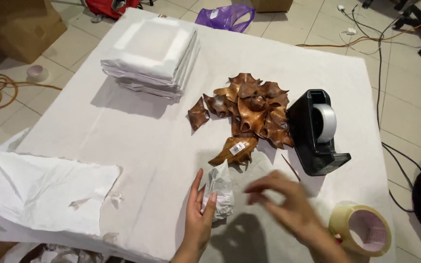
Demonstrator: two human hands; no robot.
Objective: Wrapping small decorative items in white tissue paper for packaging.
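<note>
1. Presently, a small bundle wrapped in white paper [219, 190] is steadied upright on the table by the left hand [198, 219]; the fingers are curled loosely round its left side, thumb against the paper, so it is grasped rather than pinched hard.
2. Just beside it, the right hand [288, 207] is seen blurred above the white table cover [147, 146]; its fingers appear spread and nothing is seen in them, though the blur leaves this uncertain.
3. A loose wrap could be judged the first risk; if the left grip is eased before the paper is fastened, the folds may spring open and the bundle may topple.
4. Close behind the bundle, a heap of brown carved wooden pieces [252, 109] is piled; the nearest piece [235, 150], bearing a small label, lies just beyond the paper and could be knocked by a hasty hand; thin points might be chipped.
5. A thin stick [291, 167] lies between the right hand and the black tape dispenser [317, 131]; it could be swept off unnoticed.
6. A roll of clear tape [361, 229] sits near the table's right edge, by the right wrist; a nudge of the arm could send it to the floor.
7. Torn white paper [49, 190] hangs at the left edge, well apart; the stack of folded white sheets [152, 53] is farther off.
</note>
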